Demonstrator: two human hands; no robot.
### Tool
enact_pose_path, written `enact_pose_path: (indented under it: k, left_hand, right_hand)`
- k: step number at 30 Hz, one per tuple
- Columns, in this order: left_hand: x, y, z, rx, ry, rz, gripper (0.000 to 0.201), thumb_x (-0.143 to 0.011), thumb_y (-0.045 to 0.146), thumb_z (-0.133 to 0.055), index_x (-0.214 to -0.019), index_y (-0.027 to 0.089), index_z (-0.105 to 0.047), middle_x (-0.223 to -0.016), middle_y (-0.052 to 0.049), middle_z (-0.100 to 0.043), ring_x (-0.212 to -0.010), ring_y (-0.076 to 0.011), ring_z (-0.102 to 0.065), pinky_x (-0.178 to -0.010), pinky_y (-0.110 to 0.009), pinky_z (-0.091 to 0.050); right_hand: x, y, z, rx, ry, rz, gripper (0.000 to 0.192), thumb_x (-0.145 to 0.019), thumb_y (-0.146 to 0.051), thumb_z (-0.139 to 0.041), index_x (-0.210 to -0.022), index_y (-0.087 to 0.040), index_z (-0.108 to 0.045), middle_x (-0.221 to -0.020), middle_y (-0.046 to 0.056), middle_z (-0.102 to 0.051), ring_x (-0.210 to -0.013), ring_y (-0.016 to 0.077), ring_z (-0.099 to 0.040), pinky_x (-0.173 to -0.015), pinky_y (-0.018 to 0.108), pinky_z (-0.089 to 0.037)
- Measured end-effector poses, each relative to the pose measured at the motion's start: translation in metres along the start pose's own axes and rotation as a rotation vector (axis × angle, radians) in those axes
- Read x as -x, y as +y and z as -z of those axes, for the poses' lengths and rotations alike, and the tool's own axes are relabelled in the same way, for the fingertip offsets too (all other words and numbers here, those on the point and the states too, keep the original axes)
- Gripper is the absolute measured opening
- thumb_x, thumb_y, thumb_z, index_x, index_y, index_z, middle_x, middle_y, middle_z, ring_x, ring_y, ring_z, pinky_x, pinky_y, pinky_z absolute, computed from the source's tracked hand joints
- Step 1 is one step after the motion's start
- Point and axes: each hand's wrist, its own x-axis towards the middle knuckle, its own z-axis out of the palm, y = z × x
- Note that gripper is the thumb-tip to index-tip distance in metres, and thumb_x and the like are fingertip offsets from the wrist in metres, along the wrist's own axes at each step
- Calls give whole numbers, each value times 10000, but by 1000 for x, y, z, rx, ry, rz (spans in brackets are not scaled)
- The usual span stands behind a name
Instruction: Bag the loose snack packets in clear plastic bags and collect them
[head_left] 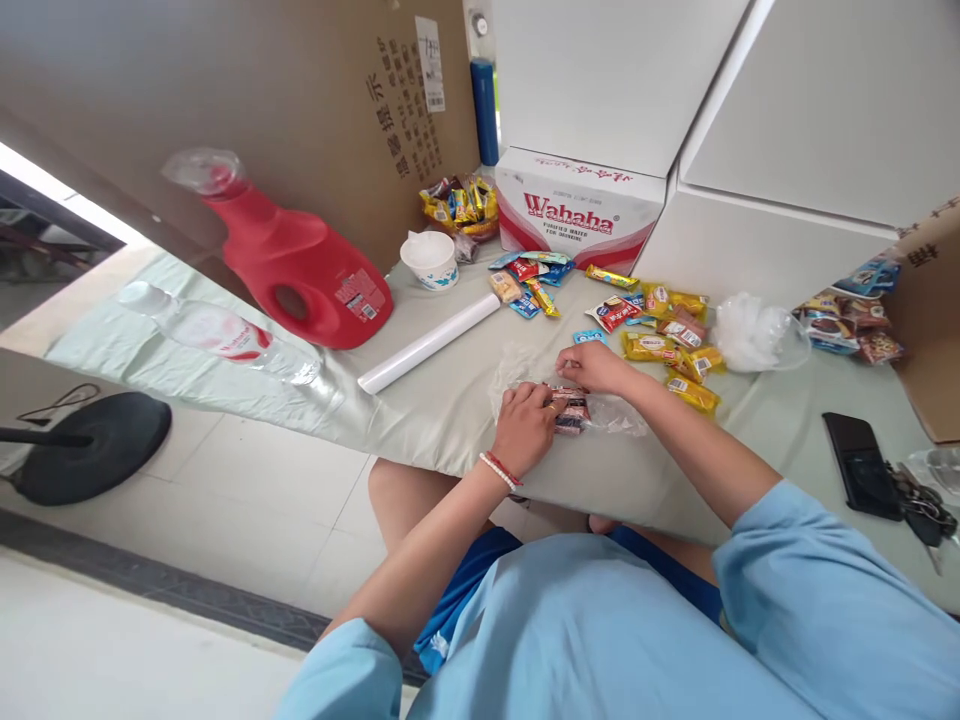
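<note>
My left hand (527, 422) lies with curved fingers over the left side of several dark reddish snack packets (573, 412), holding them down on the table. The packets rest on a clear plastic sheet or bag (616, 415) that spreads out to both sides. Just beyond them my right hand (594, 366) is closed in a pinch; whatever sits between its fingertips is too small to make out. A small blue packet (589, 337) lies right behind the right hand. Yellow-wrapped snacks (651, 347) and a red packet (615, 312) are strewn to its right.
On the left stand a red detergent jug (307, 270), a water bottle (225, 335), a paper cup (430, 260) and a white roll (429, 343). Behind are a snack basket (461, 205) and a Wahaha carton (577, 215). A phone (861, 465) and keys (924, 505) lie right.
</note>
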Motion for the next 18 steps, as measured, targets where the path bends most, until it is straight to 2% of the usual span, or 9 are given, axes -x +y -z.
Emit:
enact_pose_path:
  k: [2, 5, 8, 11, 14, 16, 18]
  left_hand:
    - [4, 1, 0, 24, 22, 37, 262, -1009, 251, -524, -1162, 299, -731, -1130, -88, -685, -1065, -291, -522, -848, -437, -380]
    - [13, -1, -7, 120, 104, 141, 232, -992, 235, -543, -1147, 272, -712, -1052, -82, -683, -1023, -278, -542, -839, -426, -407]
    - [24, -9, -21, 195, 293, 350, 174, -934, 278, -630, -1088, 205, -667, -1048, -105, -674, -1045, -294, -558, -886, -444, -440]
    - [30, -25, -29, 277, 446, 576, 373, -826, 311, -712, -1156, 173, -605, -1188, -152, -646, -1121, -323, -566, -980, -494, -451]
    - [26, -47, -25, 553, 413, 750, 460, -831, 278, -625, -1270, 166, -544, -1250, -151, -655, -1063, -272, -633, -979, -452, -490]
    - [19, -58, -17, 770, 362, 853, 405, -915, 320, -505, -1293, 177, -531, -1150, -111, -711, -918, -220, -672, -878, -381, -525]
    - [13, -65, -7, 859, 325, 879, 387, -975, 424, -425, -1250, 191, -565, -1015, -74, -744, -805, -204, -668, -780, -341, -516]
  right_hand:
    - [20, -8, -6, 23, 63, 84, 273, -969, -188, -547, -1124, -172, -770, -951, 68, -731, -875, 183, -635, -760, 249, -395]
    - [51, -18, -30, 74, 122, 184, 391, -1009, -172, -476, -1331, -203, -694, -965, 82, -688, -879, 194, -610, -771, 260, -402]
    - [74, -23, -59, 121, 119, 225, 465, -1025, -151, -447, -1443, -253, -624, -992, 89, -662, -901, 211, -569, -777, 271, -405]
    - [84, -25, -76, 113, 114, 218, 519, -1007, -95, -431, -1447, -289, -625, -1046, 89, -648, -944, 222, -529, -819, 286, -409]
    - [85, -25, -77, 62, 105, 209, 531, -1005, -117, -425, -1455, -320, -620, -1078, 87, -625, -940, 226, -503, -842, 307, -424]
    - [86, -25, -74, 19, 104, 225, 503, -1013, -164, -435, -1446, -332, -629, -1078, 88, -610, -940, 233, -500, -848, 325, -435]
    - [87, -25, -71, -20, 116, 244, 475, -1011, -199, -461, -1429, -330, -646, -1061, 90, -600, -941, 239, -503, -855, 339, -442]
